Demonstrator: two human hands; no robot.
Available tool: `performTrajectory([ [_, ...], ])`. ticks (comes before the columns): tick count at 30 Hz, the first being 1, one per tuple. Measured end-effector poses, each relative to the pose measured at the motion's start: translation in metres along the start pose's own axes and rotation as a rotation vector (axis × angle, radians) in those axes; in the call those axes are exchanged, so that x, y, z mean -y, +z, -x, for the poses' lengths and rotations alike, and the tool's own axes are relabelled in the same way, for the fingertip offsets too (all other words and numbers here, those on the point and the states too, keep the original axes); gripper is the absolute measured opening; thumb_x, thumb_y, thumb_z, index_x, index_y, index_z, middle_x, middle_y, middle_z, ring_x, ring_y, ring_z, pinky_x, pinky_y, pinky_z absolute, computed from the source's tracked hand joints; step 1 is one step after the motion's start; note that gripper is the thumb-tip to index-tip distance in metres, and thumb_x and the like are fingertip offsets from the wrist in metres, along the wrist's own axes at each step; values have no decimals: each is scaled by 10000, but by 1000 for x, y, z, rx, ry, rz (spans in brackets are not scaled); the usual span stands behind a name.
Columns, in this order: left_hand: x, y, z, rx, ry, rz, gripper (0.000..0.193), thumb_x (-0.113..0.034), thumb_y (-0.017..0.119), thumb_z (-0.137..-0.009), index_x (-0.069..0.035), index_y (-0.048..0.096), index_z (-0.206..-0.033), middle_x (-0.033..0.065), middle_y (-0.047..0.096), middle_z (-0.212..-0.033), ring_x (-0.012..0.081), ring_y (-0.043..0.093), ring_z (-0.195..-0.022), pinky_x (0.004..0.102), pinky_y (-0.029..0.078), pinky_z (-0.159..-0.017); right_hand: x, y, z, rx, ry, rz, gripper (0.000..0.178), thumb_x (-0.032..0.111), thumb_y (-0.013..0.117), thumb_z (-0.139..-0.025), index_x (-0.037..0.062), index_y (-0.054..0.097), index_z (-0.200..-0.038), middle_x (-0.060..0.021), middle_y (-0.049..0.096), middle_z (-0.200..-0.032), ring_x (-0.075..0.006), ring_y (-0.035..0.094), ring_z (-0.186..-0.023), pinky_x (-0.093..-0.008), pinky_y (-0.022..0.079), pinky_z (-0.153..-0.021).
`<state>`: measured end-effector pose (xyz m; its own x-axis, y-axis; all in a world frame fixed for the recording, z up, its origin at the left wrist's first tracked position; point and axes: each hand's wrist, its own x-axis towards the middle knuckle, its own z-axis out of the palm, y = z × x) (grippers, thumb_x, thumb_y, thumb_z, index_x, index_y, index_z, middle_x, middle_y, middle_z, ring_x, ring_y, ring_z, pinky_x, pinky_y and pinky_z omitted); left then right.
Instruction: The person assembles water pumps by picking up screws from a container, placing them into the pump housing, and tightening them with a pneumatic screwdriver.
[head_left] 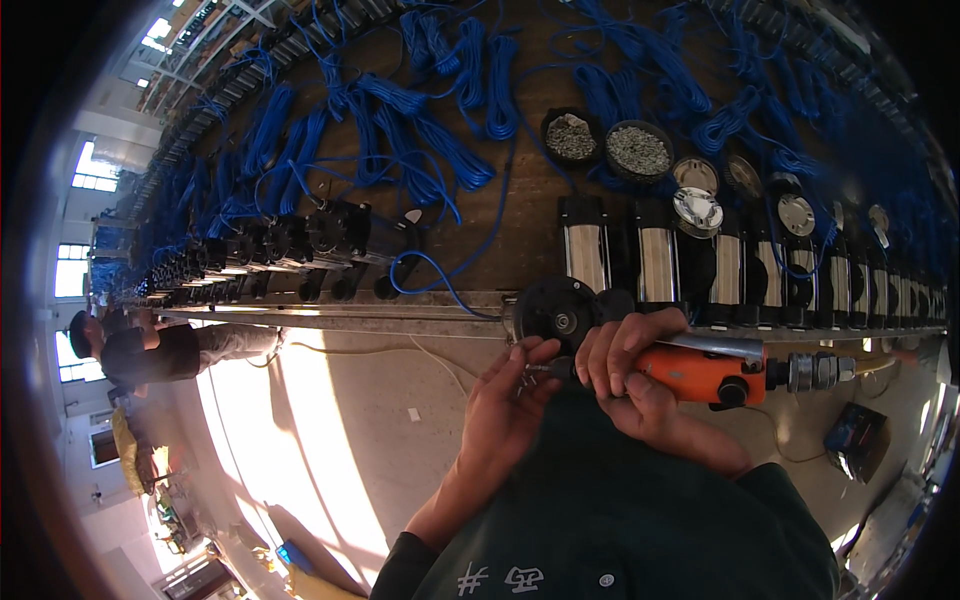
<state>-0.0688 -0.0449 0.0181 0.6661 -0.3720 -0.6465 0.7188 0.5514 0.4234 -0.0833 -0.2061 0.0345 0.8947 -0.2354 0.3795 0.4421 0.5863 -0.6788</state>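
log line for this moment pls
right hand: grips orange air tool | left hand: pinches small screws | black round cap at bench edge

I can't make out the small screws in my left hand (pixel 505 400), too tiny and dark. The tool tip is hidden behind my right hand (pixel 630 365) where the orange air tool (pixel 700 372) meets the black round cap (pixel 556 310). Far ends of the table (pixel 400 320) blur into the rim. A co-worker (pixel 150 348) at left is cut off by the dark edge.
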Motion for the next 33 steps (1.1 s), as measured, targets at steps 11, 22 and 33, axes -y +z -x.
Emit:
performTrajectory([
  [11,4,3,-1,64,75,10,338,-217,451,-1016,-17,475,-1288,112,605,-1252,214,605,-1087,284,499,-817,-6,-1,4,-13,-36,7,255,116,552,-861,106,410,-1072,2,499,-753,-122,512,-628,-306,454,-665],
  [22,3,1,-6,22,37,33,329,-208,452,-1015,-3,487,-1271,119,618,-1222,210,612,-1054,280,498,-802,-4,-3,2,-50,-1,-23,260,130,567,-857,93,423,-1070,-13,502,-742,-128,511,-625,-314,459,-654],
  [33,9,2,-11,1,6,-147,275,-193,479,-1000,-11,543,-1196,77,647,-860,123,596,-718,228,450,-610,-8,-11,4,-63,-104,-15,255,70,565,-807,24,453,-1032,-65,525,-698,-151,511,-573,-321,466,-595],
])
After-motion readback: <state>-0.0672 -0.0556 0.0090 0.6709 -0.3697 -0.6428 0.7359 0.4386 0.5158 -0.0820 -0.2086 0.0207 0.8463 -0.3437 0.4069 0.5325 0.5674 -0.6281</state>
